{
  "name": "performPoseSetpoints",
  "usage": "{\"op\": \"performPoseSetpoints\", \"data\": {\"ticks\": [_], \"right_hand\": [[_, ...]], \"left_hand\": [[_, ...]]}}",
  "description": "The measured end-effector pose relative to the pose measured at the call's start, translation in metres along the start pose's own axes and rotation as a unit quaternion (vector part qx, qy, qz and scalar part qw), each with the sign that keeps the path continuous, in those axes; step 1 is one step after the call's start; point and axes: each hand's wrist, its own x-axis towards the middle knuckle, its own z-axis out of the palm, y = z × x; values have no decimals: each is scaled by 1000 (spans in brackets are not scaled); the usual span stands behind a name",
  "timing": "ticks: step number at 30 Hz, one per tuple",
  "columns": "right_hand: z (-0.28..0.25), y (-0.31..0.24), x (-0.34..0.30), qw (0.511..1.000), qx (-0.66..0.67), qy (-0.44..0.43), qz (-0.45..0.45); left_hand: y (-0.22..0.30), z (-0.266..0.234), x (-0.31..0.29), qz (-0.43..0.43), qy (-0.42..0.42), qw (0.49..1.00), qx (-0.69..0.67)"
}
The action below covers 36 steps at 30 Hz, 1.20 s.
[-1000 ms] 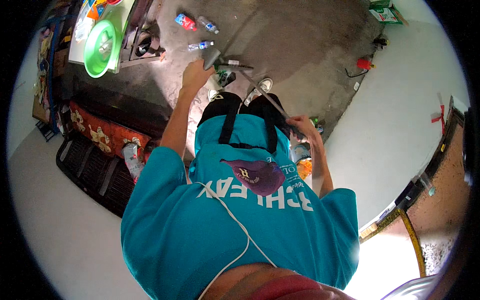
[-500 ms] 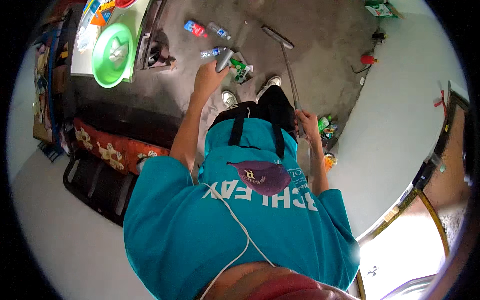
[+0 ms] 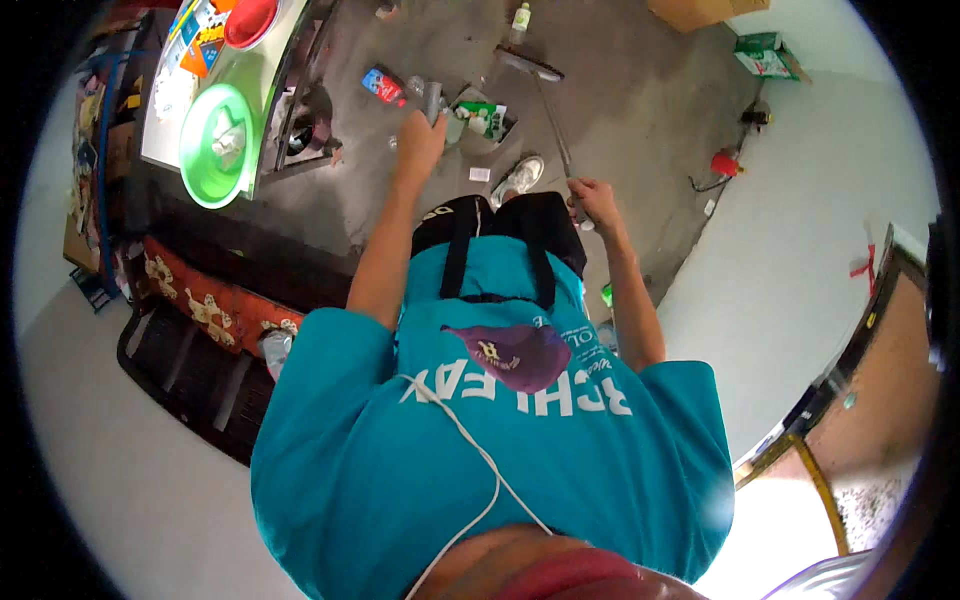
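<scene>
Head view: grey concrete floor (image 3: pixel 640 90), left hand (image 3: pixel 420 140) fingers around dustpan handle (image 3: pixel 432 100), right hand (image 3: pixel 592 197) fingers around broomstick (image 3: pixel 556 140).

The person's teal shirt (image 3: pixel 480 450) hides most of the floor (image 3: pixel 640 90) below it, along with the legs and one foot; only one white shoe (image 3: pixel 518 180) shows beyond the shirt. The left hand (image 3: pixel 420 138) covers the lower part of a grey handle (image 3: pixel 433 98), and its fingers cannot be made out. The right hand (image 3: pixel 592 200) wraps the near end of a long broom handle (image 3: pixel 553 125), hiding it. Small litter in the dustpan (image 3: pixel 480 122) beside the left hand is too small to tell. The worktop (image 3: pixel 165 120) left of the shirt is cut off by the picture's rim.
</scene>
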Motion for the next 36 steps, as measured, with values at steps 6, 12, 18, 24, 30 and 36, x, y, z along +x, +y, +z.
{"op": "performPoseSetpoints", "data": {"ticks": [6, 12, 18, 24, 30, 36], "right_hand": [[-36, 10, 80, 955, -295, -1, -25], [-66, -40, 14, 958, -257, -61, 109], [-69, -38, -53, 989, -9, -36, 141], [-38, -27, -46, 976, 153, 25, 154], [15, -8, 7, 970, 184, 89, 134], [24, 15, -2, 971, 99, -1, 217]], "left_hand": [[47, 19, 29, 18, 40, 999, 31], [34, 3, 52, -6, 55, 998, 41], [37, 2, 49, 24, 5, 998, -55], [27, 21, 40, 30, -17, 995, -93], [42, -3, 38, -63, -154, 967, -195], [33, 4, 42, 41, -127, 985, -112]]}}
